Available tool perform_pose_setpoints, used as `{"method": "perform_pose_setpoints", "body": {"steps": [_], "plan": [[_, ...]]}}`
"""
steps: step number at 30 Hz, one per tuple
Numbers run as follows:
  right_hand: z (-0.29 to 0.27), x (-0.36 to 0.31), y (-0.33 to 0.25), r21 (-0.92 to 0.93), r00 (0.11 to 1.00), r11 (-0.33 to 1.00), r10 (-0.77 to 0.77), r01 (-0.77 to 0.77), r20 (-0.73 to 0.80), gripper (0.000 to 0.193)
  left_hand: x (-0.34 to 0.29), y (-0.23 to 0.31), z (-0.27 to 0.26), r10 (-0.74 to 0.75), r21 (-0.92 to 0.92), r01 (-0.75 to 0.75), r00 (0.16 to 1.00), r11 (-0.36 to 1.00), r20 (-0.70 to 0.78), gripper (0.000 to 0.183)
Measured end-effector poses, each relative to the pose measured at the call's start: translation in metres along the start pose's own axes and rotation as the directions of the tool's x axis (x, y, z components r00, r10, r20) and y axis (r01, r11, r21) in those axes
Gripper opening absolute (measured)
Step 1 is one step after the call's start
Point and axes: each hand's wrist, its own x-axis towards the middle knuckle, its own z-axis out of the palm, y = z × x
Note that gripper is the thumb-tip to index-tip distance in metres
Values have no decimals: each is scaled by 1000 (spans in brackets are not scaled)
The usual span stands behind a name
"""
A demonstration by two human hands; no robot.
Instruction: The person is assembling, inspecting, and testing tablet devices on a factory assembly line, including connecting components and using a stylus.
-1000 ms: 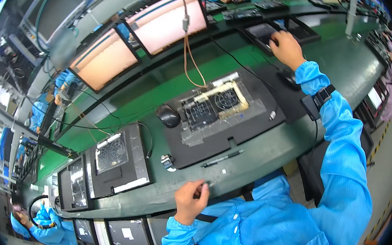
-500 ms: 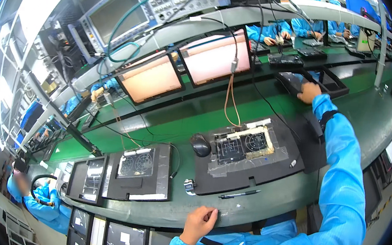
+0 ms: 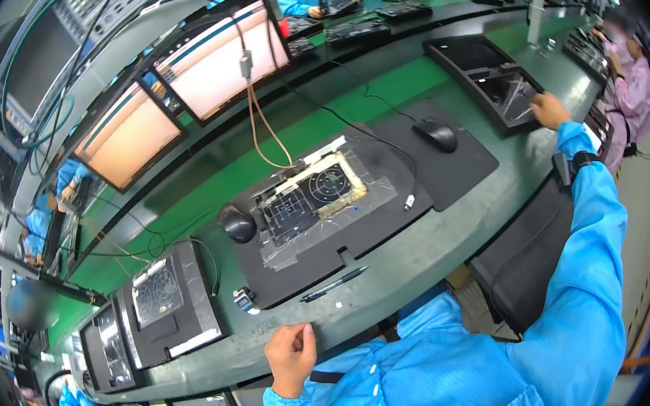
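Observation:
Near the bench's front edge, my left hand point(image 3: 291, 358) is held in a loose fist with nothing visible in it. My right hand point(image 3: 550, 111) reaches far out to the right, its fingers bunched on the end of a black two-section tray point(image 3: 500, 121). Dark glossy panels fill the tray's sections, and light reflects off the nearer one. My fingertips partly cover the tray's edge. A dark band circles my right wrist. Closest to my left hand are a black pen point(image 3: 334, 283) and a small dark device point(image 3: 244, 300) on the green bench.
A black pad point(image 3: 384, 241) carries a taped fixture plate point(image 3: 311, 198). Black mice point(image 3: 237, 224) point(image 3: 435, 133) stand beside it. A second fixture point(image 3: 158, 296) lies left. Two lit monitors point(image 3: 225, 58) point(image 3: 128, 135) stand behind, with hanging cables point(image 3: 252, 108). Co-workers sit across and at right.
My view has swung right. My right hand has shifted from the tray's near side to its right end, and the tray now lies at a different angle. My left hand stays closed.

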Motion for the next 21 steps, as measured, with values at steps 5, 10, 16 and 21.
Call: {"method": "perform_pose_setpoints", "body": {"steps": [5, 10, 16, 21], "plan": [[20, -41, -101, -20, 993, 998, -60, 59, -99, 46, -2, 4, 3, 15, 7, -15, 999, 1000, -35, 4], [-5, -58, -98, 49, 995, 998, -43, 39, 87, 37, -6, 0, -3, -25, -49, 23, 998, 999, -49, 3], [-75, -151, -104, 118, 948, 993, -44, 7, 315, 38, -3, 1, 1, -23, -66, 20, 999, 998, -46, 2], [-88, -157, -113, 410, 986, 904, 57, -117, 155, 49, -1, -2, -1, -20, -28, 19, 999, 999, -38, 3]]}}
